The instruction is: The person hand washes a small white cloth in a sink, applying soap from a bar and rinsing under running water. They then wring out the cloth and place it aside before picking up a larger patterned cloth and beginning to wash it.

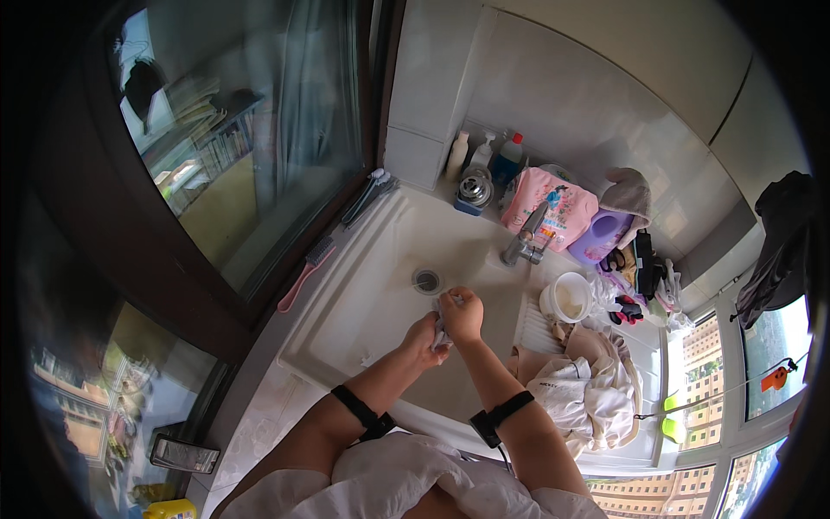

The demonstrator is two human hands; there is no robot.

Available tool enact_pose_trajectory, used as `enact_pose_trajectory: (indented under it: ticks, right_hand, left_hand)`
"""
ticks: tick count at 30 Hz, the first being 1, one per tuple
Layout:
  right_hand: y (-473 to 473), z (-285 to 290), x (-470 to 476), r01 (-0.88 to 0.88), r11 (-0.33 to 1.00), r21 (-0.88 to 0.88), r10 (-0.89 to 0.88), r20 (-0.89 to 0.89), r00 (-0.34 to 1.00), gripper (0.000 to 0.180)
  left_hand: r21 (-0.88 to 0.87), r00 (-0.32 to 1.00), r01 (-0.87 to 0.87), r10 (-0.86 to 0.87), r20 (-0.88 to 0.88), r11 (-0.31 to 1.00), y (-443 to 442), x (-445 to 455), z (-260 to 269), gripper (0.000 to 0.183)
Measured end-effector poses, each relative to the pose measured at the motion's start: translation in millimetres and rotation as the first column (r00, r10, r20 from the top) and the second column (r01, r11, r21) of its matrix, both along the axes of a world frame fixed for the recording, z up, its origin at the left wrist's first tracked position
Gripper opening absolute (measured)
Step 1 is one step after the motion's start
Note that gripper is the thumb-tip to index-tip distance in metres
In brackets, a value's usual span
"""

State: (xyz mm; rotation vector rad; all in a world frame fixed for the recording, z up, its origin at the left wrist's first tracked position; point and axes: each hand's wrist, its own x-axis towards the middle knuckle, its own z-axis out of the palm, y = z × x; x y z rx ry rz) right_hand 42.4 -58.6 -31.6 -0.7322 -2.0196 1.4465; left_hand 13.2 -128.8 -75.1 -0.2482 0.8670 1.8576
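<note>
Over a white laundry sink (350,305), my left hand (425,340) and my right hand (463,314) grip one bunched, light-coloured cloth (442,332) between them. The cloth is mostly hidden by the fingers. Just beyond the hands lies the round drain (427,281). A chrome faucet (524,241) stands at the basin's far right edge. To the right, a white tub (565,297) sits by the ribbed washboard (537,327), its contents pale. White and beige clothes (583,389) lie heaped on the right side of the sink.
Behind the faucet stand a pink detergent pouch (551,204), a purple bottle (600,235) and several other bottles. A pink brush (306,274) lies on the left ledge beside the dark window frame (259,308). A phone (185,454) is at lower left.
</note>
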Motion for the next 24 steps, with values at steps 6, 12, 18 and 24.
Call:
enact_pose_trajectory:
  ticks: [6,12,18,24]
  right_hand:
    - [-13,-19,5,-0.247,0.969,-0.024,0.235,-0.225,0.946,0.033]
    - [49,-9,0,-0.140,0.872,-0.469,-0.011,-0.304,0.953,0.015]
    - [84,3,30,-0.178,0.363,-0.914,0.326,-0.054,0.944,0.028]
    - [103,3,13,-0.290,0.852,-0.436,0.147,-0.333,0.931,0.021]
  left_hand:
    - [0.204,0.948,-0.246,0.191,0.255,0.948,0,-1,4,0.023]
    - [-0.037,0.982,0.069,-0.074,-0.171,0.997,0,6,24,0.024]
    - [-0.066,0.050,-0.352,-0.052,-0.997,0.934,-3,-6,40,0.017]
    - [-0.269,0.526,-0.054,-0.202,-0.826,0.962,-9,6,28,0.037]
